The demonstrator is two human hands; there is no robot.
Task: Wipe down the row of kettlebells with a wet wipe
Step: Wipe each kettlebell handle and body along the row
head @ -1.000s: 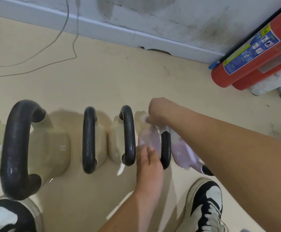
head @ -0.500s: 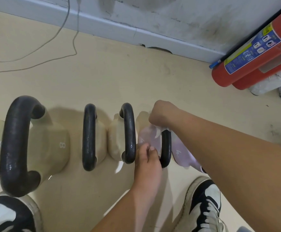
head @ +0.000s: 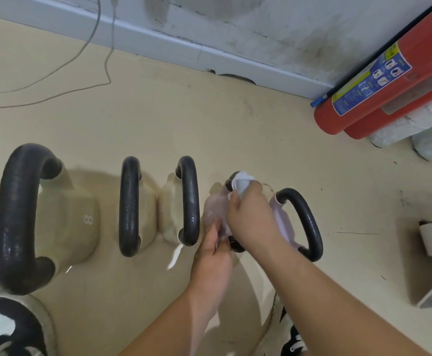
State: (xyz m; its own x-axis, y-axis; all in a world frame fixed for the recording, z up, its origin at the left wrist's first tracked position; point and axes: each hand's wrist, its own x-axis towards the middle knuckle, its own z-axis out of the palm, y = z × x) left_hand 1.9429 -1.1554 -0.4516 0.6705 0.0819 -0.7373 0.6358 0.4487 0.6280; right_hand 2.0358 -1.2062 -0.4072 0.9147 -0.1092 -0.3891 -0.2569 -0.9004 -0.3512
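Beige floor runs up to a scuffed grey wall, with red fire extinguishers at the upper right of the frame. Across the middle stands the row of kettlebells, beige ones to the left and two pale purple ones right of centre. The right hand lies over the nearer purple kettlebell, its fingers curled round a white wet wipe pressed on the far end of that bell's black handle. The left hand touches the bell's near side; blur hides whether its fingers grip.
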